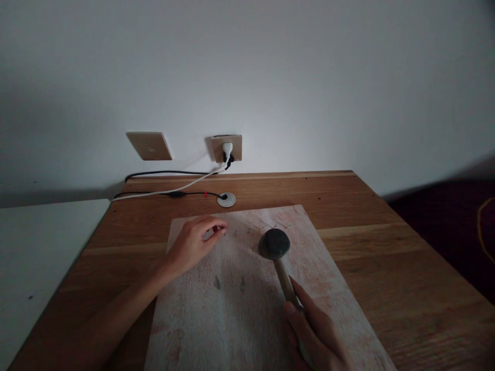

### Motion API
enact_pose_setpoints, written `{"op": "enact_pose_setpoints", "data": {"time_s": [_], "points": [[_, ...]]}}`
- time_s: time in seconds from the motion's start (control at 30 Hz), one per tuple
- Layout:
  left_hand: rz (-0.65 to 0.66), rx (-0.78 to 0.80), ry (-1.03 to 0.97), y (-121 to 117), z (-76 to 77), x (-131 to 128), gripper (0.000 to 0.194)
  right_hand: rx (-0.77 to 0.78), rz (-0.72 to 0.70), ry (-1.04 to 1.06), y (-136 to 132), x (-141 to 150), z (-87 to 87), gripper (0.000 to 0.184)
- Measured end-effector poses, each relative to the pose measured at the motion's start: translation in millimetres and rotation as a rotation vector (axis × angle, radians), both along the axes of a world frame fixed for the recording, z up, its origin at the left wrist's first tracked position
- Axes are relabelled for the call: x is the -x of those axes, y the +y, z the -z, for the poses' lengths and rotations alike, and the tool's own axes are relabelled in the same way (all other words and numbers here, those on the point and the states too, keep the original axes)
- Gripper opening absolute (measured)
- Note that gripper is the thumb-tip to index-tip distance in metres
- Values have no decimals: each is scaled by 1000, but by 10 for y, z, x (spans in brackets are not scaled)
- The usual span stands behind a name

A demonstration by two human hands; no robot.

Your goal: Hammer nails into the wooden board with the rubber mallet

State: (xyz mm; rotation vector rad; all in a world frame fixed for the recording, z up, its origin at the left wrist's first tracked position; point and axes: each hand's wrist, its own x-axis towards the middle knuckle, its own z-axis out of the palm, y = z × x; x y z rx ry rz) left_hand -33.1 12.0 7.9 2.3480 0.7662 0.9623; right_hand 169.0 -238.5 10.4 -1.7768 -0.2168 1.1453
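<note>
My left hand (195, 239) is closed in a pinch, thumb and forefinger together around a small nail at the far side of a whitish board (193, 319). To the right of these fingertips, several nails stand in a row, one of them a thin nail (236, 232). My right hand (315, 332) is wrapped around the handle of a mallet (275, 244) with a dark, round head. The mallet head is over the board, near the row and right of my left hand. Two small pieces, perhaps nails (243, 284), lie loose nearer to me.
Under the board is a wooden tabletop (386, 257). Behind it, a wall socket (237, 149) holds a white plug (228, 149) with cables running left. A round cable grommet (227, 200) sits behind the board. A white surface (42, 247) adjoins at left.
</note>
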Motion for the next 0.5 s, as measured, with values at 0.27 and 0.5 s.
{"op": "enact_pose_setpoints", "data": {"time_s": [0.27,0.5], "points": [[28,-8,23,-5,33,19,15,0,-30,39,-13,-26,-14,78],[51,-37,44,-6,45,30,14,1,37,32,-22,1,-65,74]]}}
